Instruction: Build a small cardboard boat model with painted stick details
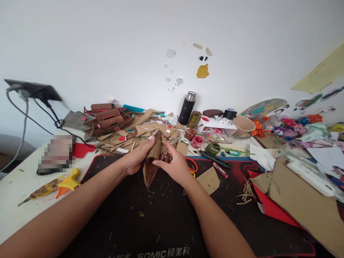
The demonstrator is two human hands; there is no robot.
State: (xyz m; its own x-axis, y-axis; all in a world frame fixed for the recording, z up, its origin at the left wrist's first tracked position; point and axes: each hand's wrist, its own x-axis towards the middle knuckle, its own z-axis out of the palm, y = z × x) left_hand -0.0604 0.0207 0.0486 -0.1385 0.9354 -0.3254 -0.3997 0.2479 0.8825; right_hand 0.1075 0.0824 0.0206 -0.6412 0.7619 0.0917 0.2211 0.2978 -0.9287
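Note:
A small brown cardboard boat [149, 172] with a pointed end toward me is held above the black mat. My left hand [139, 156] grips its left side, thumb up near the far end. On the right side, my right hand [172, 161] has its fingers curled against the boat, with the thumb near its middle. The fingertips of my left hand are hidden behind the boat. Red-handled scissors [191, 165] lie just beyond my right hand, and a flat cardboard piece [209, 180] rests to its right.
Cardboard scraps [145, 127] are heaped behind the hands, beside a brown model boat [110, 118]. A yellow glue gun [67, 181] lies left. Paint jars [197, 141], a black thermos [187, 108], a black cutter [216, 159] and a large cardboard sheet [303, 197] are farther right.

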